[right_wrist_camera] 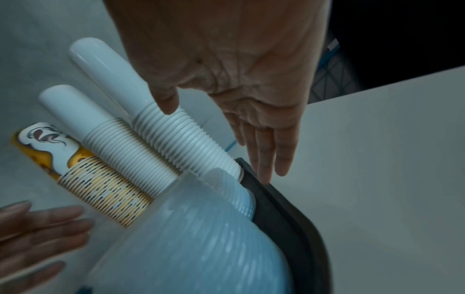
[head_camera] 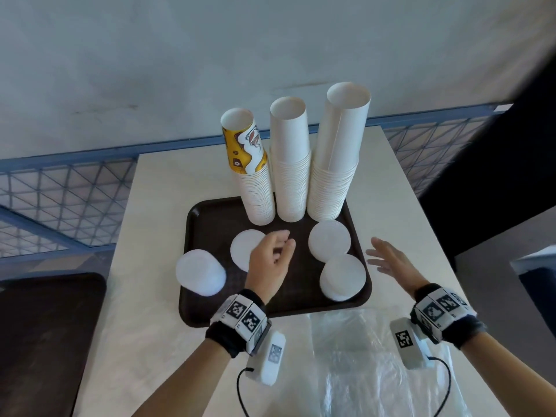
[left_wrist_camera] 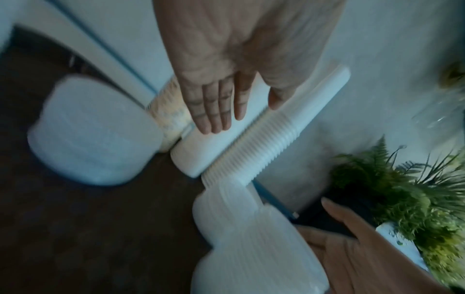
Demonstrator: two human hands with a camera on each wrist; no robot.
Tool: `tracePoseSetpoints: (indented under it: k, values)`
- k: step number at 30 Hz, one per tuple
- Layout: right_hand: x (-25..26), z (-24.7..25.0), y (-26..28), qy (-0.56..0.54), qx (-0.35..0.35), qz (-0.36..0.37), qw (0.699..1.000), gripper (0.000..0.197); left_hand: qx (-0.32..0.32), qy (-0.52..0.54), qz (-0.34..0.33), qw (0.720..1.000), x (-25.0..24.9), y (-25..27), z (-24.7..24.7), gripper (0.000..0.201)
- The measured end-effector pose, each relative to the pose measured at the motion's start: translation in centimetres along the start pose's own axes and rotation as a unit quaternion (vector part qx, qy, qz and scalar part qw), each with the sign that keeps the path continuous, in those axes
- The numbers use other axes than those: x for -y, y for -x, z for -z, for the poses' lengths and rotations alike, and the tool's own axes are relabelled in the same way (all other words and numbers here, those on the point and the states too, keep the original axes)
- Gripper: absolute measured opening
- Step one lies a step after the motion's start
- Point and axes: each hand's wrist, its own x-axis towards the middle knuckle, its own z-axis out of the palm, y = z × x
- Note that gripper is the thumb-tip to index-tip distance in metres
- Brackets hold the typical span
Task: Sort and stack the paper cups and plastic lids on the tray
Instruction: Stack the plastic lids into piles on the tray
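Three tall stacks of upside-down paper cups stand at the back of the dark brown tray [head_camera: 207,314]: a yellow-printed stack [head_camera: 251,167], a white middle stack [head_camera: 290,164] and a taller white stack [head_camera: 335,158]. Several stacks of white plastic lids lie in front: one on the tray's left rim [head_camera: 200,272], one at centre-left [head_camera: 245,251], two on the right [head_camera: 329,240] [head_camera: 343,276]. My left hand [head_camera: 270,260] hovers over the tray's middle, fingers relaxed and empty. My right hand [head_camera: 388,258] hovers open beside the tray's right rim, palm toward the lids.
The tray sits on a pale table [head_camera: 156,236]. Clear plastic wrapping [head_camera: 370,362] lies on the table in front of the tray. A second dark tray [head_camera: 45,326] is at the lower left. A blue mesh railing [head_camera: 60,191] runs behind; a potted fern [left_wrist_camera: 402,189] shows in the left wrist view.
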Motion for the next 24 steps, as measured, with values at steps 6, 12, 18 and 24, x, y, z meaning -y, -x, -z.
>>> tracePoseSetpoints:
  k: [6, 12, 18, 24]
  values:
    - [-1.8, -0.9, 3.4, 0.102, 0.022, -0.005, 0.995, 0.096, -0.207, -0.173, -0.059, 0.961, 3.3, -1.1, 9.9, 0.026]
    - [-2.5, -3.0, 4.1, 0.069, 0.018, -0.051, 0.996, 0.086, -0.075, -0.147, 0.194, 0.967, 7.1, -1.1, 14.5, 0.047]
    - [-2.9, -4.2, 3.4, 0.089, -0.004, -0.060, 0.994, 0.038, -0.008, -0.106, 0.242, 0.964, 8.4, 0.6, 14.0, 0.057]
    - [-2.8, -4.5, 3.5, 0.066, -0.008, -0.073, 0.995, 0.046, 0.003, -0.026, 0.283, 0.959, 8.4, 2.2, 11.2, 0.031]
